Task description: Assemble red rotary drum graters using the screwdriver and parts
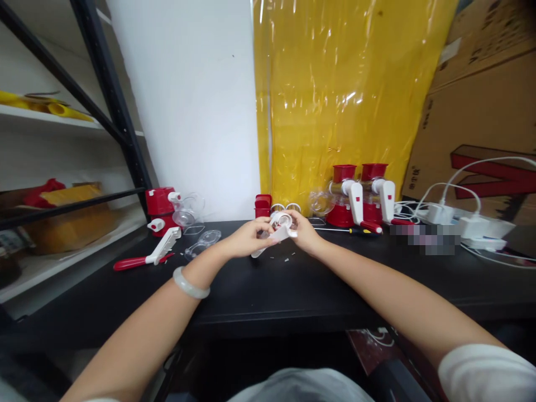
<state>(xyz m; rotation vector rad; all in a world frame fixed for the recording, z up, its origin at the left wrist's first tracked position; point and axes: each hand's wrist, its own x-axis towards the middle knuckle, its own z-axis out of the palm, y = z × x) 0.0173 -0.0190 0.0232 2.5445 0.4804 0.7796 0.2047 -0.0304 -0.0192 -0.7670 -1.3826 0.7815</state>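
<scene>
Both hands are raised over the black table and closed around a white plastic part [281, 228] with a round, ring-like opening at its top. My left hand [253, 237] grips it from the left, fingers bent over its edge. From the other side, my right hand [302, 230] pinches it between thumb and fingers. A white strip extends below the left fingers; whether it belongs to the same part I cannot tell. Just behind the hands stand a red plastic piece [263, 205] and white rings [293, 207]. Small bits [287, 259] lie on the tabletop below.
Two red-and-white hand-crank graters [344, 209] stand at right, near a screwdriver [360, 230] and white chargers with cables [477, 224]. At left are a red grater body [160, 209], a red-handled crank [134, 262] and clear plastic parts [204, 241]. A black shelf rack [106, 72] borders the table.
</scene>
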